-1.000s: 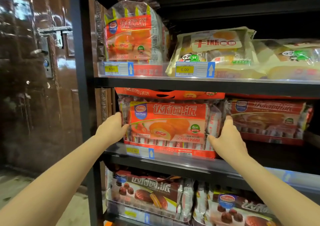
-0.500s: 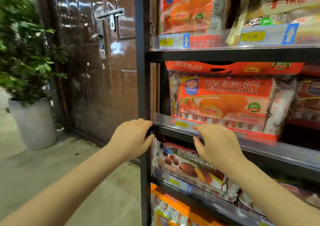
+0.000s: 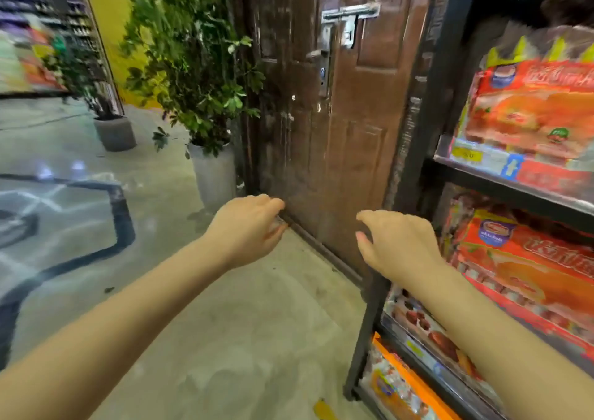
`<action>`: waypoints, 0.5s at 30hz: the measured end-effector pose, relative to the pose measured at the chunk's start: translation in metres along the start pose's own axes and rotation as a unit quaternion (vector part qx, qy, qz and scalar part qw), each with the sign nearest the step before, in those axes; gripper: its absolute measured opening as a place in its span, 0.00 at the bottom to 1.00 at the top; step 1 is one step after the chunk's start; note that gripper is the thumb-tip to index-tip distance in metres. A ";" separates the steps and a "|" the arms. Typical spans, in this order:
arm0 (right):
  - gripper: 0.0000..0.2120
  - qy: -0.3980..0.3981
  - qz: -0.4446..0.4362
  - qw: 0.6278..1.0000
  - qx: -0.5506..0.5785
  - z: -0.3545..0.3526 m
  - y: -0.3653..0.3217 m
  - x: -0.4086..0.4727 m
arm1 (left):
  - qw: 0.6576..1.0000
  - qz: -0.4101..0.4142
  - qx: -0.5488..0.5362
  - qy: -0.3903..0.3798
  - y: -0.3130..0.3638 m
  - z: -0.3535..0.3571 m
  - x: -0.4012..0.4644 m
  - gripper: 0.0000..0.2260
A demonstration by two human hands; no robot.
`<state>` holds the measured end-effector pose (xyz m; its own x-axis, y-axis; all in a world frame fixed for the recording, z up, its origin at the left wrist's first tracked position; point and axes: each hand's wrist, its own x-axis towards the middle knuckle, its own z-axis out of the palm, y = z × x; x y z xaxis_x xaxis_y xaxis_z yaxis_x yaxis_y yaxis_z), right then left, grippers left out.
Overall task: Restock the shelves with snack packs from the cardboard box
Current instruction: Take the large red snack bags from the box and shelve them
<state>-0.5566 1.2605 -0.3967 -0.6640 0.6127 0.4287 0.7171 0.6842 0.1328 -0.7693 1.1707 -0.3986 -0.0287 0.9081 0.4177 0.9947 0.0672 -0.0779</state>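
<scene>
The black shelf rack (image 3: 414, 149) fills the right edge of the view. Orange snack packs sit on its upper shelf (image 3: 530, 114) and its middle shelf (image 3: 527, 262), with darker packs (image 3: 427, 332) below. My left hand (image 3: 247, 230) hangs in the air left of the rack, fingers loosely curled, holding nothing. My right hand (image 3: 395, 242) hovers just left of the rack's corner post, fingers relaxed and empty. No cardboard box is in view.
A glossy brown door (image 3: 321, 123) with a metal latch stands straight ahead. A potted plant (image 3: 205, 168) is left of the door, a second pot (image 3: 114, 131) farther back. Concrete floor lies below my arms, and a distant shelf aisle is blurred at far left.
Both hands have left the orange pack and the middle shelf edge and pulled away to the left. The view has swung left from the rack toward the door and floor.
</scene>
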 end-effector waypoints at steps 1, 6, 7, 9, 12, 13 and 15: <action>0.15 -0.002 -0.007 1.000 0.009 -0.019 -0.007 0.008 | 1.000 -0.008 0.004 -0.006 -0.008 -0.023 -0.003 0.16; 0.14 -0.016 -0.039 0.998 0.055 -0.123 -0.048 0.042 | 0.999 -0.036 0.020 -0.030 -0.041 -0.144 -0.027 0.17; 0.14 -0.019 -0.045 0.997 0.060 -0.146 -0.056 0.047 | 0.998 -0.038 0.024 -0.035 -0.049 -0.168 -0.031 0.17; 0.14 -0.022 -0.060 0.996 0.068 -0.190 -0.072 0.055 | 0.998 -0.049 0.029 -0.042 -0.062 -0.216 -0.042 0.17; 0.14 -0.014 -0.085 0.993 0.083 -0.250 -0.097 0.063 | 0.996 -0.070 0.032 -0.051 -0.076 -0.280 -0.063 0.17; 0.14 -0.011 -0.096 0.991 0.090 -0.267 -0.106 0.063 | 0.995 -0.074 0.035 -0.054 -0.079 -0.298 -0.072 0.17; 0.13 -0.008 -0.118 0.988 0.099 -0.298 -0.126 0.061 | 0.994 -0.089 0.035 -0.057 -0.083 -0.331 -0.093 0.16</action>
<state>-0.6241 1.0941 -0.1206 -0.8121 0.4324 0.3919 0.4877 0.8717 0.0489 -0.8160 0.9441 -0.1315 -0.2188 0.9200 0.3251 0.9636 0.2562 -0.0767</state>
